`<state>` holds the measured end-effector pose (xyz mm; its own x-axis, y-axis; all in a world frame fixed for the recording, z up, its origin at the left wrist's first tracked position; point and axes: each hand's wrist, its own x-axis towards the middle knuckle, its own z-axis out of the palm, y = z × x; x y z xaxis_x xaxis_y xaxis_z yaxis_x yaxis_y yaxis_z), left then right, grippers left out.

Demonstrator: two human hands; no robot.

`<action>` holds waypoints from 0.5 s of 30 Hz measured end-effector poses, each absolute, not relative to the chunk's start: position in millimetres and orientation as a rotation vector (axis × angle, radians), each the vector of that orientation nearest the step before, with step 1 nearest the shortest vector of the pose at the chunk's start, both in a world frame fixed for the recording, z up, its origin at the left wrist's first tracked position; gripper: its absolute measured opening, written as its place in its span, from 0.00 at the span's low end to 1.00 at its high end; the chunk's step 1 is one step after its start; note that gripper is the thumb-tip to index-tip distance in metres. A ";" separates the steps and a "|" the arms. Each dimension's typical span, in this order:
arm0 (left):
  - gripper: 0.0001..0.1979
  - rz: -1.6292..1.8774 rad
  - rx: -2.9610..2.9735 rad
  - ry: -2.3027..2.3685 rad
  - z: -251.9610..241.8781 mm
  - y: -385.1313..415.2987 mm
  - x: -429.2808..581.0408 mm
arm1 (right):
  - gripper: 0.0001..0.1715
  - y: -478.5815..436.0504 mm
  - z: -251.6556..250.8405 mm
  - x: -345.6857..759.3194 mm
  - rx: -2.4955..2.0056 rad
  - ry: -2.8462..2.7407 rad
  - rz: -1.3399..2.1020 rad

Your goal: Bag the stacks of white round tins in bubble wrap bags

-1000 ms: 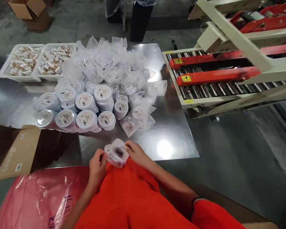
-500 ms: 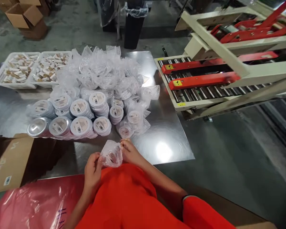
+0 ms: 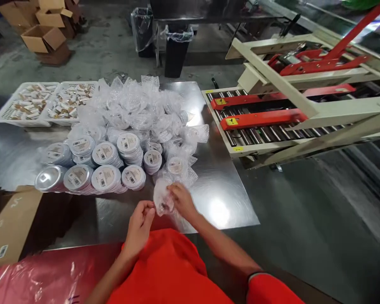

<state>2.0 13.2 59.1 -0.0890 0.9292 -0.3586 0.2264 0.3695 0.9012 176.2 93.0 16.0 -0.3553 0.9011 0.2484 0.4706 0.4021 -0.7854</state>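
Observation:
A clear bubble-wrap pouch (image 3: 162, 195) is held over the table's near edge, with something round and reddish showing faintly through it. My right hand (image 3: 183, 202) pinches its right side. At the lower left edge of the pouch, the thumb and fingers of my left hand (image 3: 141, 226) are closed together on its rim. Just beyond, a heap of bubble-wrapped round items (image 3: 139, 105) covers the middle of the table. Stacks of round, flat tins with barcode labels (image 3: 106, 177) stand left of the pouch.
Two white baskets (image 3: 11, 120) of small white-and-tan pieces sit at the far left of the metal table (image 3: 221, 185). A cardboard box (image 3: 15, 223) and a pink plastic bag (image 3: 50, 274) lie at near left. A roller conveyor with red rails (image 3: 262, 120) adjoins on the right.
Both hands have moved forward and to the right with the pouch, toward the near end of the wrapped heap. My right hand now lies further over the pouch. The view has tilted up slightly.

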 end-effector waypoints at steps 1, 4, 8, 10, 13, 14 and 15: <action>0.15 0.832 1.053 1.592 56.9 9.3 -3.2 | 0.15 112.7 30.3 185.0 -1.160 -1.960 0.708; 0.14 0.759 1.069 1.694 37.8 -10.6 -23.9 | 0.12 181.8 64.9 206.4 -1.191 -1.878 0.404; 0.10 0.455 0.993 2.003 -10.3 -63.1 -60.2 | 0.10 273.0 52.4 208.2 -1.446 -1.791 0.221; 0.09 0.263 0.828 2.167 -34.8 -100.4 -76.1 | 0.08 299.8 25.9 200.4 -1.770 -1.885 0.250; 0.10 0.110 0.539 2.273 -64.1 -160.8 -88.4 | 0.13 309.7 -9.5 192.8 -2.009 -1.962 0.255; 0.09 0.064 0.449 2.288 -72.1 -179.3 -89.6 | 0.15 308.3 -16.8 193.3 -2.030 -1.968 0.233; 0.08 0.025 0.372 2.304 -79.7 -196.0 -90.3 | 0.17 306.5 -21.9 195.5 -2.039 -1.984 0.209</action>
